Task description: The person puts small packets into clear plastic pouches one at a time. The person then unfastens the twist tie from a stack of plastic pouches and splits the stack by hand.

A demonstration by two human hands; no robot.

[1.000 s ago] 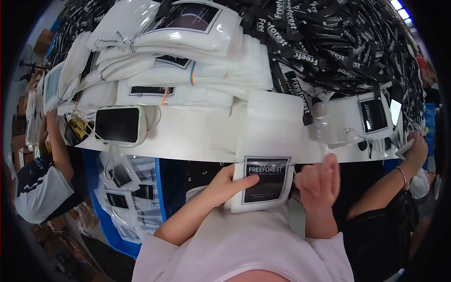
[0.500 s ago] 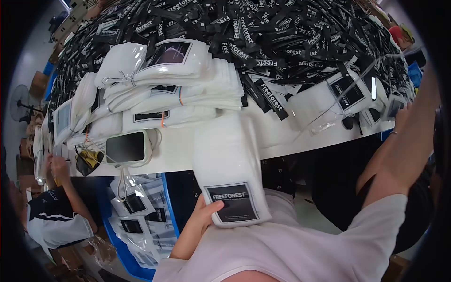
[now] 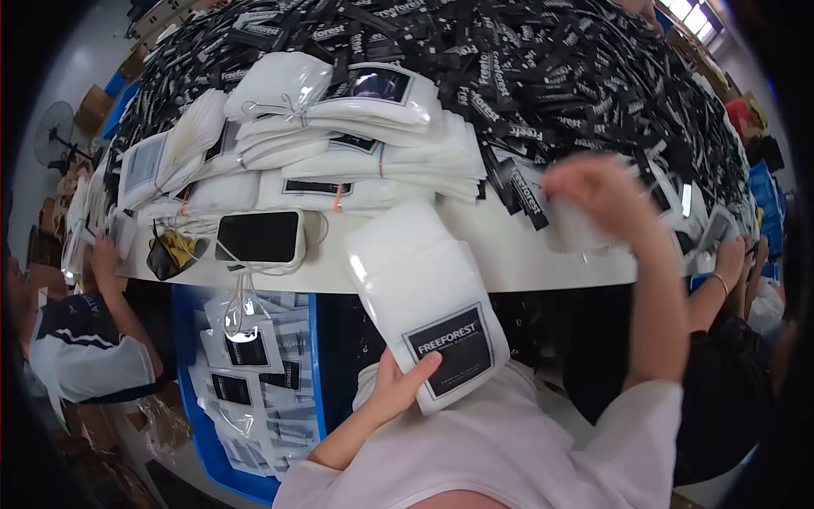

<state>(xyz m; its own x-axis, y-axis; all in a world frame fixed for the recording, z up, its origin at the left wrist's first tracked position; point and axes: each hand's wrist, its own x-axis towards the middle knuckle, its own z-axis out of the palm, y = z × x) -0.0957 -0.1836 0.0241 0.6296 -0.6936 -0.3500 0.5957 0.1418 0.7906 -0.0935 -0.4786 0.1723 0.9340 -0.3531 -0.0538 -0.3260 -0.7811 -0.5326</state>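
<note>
My left hand (image 3: 407, 386) is closed around the lower edge of a stack of white plastic bags (image 3: 415, 263), thumb on the black FREEFOREST label. The far end of the stack reaches over the table's front edge. My right hand (image 3: 598, 195) is smeared by motion above the right part of the table, in front of black Freeforest sachets (image 3: 525, 193). Whether its fingers hold anything does not show. Partly hidden behind this hand lies another white bag (image 3: 577, 233).
Tied bundles of white bags (image 3: 356, 127) are piled on the table (image 3: 500, 263), with a phone (image 3: 260, 237) and cords before them. Black sachets heap up behind. A blue bin (image 3: 188, 407) below holds packed bags. Co-workers' hands show at left (image 3: 106, 254) and right (image 3: 727, 259).
My right hand has swung from the far right edge inward over the table. The bag stack has tilted slightly in my left hand, and the view has shifted.
</note>
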